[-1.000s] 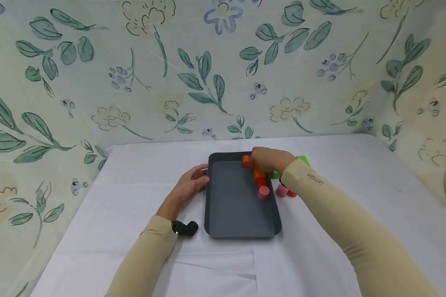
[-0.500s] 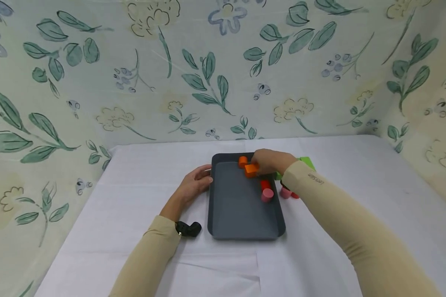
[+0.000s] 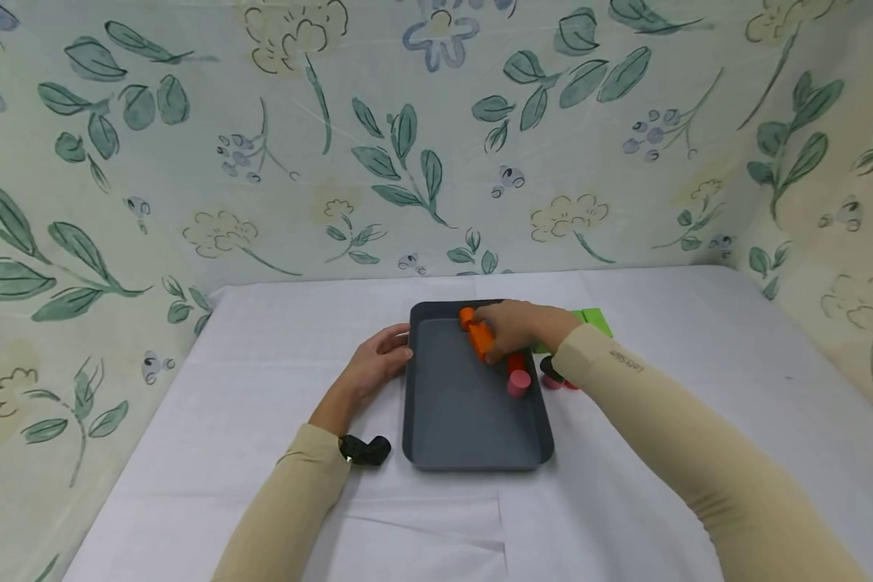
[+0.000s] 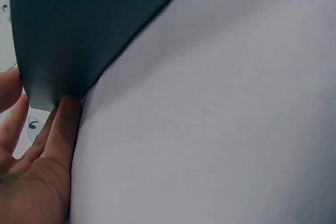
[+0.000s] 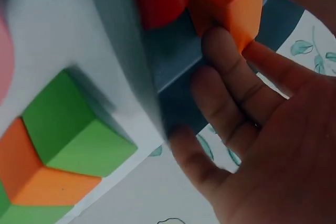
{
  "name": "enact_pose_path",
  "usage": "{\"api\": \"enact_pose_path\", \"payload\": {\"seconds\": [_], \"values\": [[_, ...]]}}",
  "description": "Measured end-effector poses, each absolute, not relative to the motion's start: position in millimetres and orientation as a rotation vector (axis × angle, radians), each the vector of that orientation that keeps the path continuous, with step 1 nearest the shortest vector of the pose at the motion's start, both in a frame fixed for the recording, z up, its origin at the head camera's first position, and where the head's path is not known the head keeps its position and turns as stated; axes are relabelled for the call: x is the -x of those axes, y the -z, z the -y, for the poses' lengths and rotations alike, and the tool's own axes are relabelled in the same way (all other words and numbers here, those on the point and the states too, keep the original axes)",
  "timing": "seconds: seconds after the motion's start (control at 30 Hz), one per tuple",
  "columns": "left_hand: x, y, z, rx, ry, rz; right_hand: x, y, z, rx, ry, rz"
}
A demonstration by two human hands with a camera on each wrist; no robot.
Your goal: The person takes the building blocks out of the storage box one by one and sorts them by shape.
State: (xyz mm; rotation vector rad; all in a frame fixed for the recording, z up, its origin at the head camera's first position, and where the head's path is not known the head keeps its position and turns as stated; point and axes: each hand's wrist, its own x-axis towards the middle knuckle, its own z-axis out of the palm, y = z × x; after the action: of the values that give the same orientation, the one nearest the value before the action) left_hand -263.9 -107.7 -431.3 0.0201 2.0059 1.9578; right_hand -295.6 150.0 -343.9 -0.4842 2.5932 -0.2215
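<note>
A dark grey tray (image 3: pixel 451 420) lies on the white cloth. My right hand (image 3: pixel 516 325) reaches over its right wall and pinches an orange block (image 3: pixel 482 341) between thumb and fingers inside the tray. The far end of that block meets a small orange cylinder (image 3: pixel 467 317) near the back wall. Beside the hand, a red cylinder (image 3: pixel 516 362) and a pink cylinder (image 3: pixel 519 383) line the tray's right side. In the right wrist view, fingertips press the orange block's (image 5: pixel 244 17) side. My left hand (image 3: pixel 377 364) rests with relaxed fingers against the tray's left wall.
Outside the tray on the right are green blocks (image 3: pixel 595 320), partly hidden by the right arm, with pink and red pieces nearer. The right wrist view shows a green block (image 5: pixel 79 124) against another orange block (image 5: pixel 42 177). A floral cloth (image 3: pixel 436 145) hangs behind the table.
My right hand has moved the orange block leftward, away from the red cylinder, and turned it to meet the orange cylinder, which has also shifted left. My left hand stays at the tray.
</note>
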Motion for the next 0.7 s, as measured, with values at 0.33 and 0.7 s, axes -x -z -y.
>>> {"api": "enact_pose_path", "payload": {"seconds": [0.33,0.7], "values": [[261.5,430.5,107.5,-0.024,-1.973,-1.985,285.9,351.9,-141.2,0.702,0.169,-2.693],[261.9,429.9,106.4,-0.002,-1.981,-1.987,290.9,356.3,-150.0,0.702,0.379,-2.710]]}}
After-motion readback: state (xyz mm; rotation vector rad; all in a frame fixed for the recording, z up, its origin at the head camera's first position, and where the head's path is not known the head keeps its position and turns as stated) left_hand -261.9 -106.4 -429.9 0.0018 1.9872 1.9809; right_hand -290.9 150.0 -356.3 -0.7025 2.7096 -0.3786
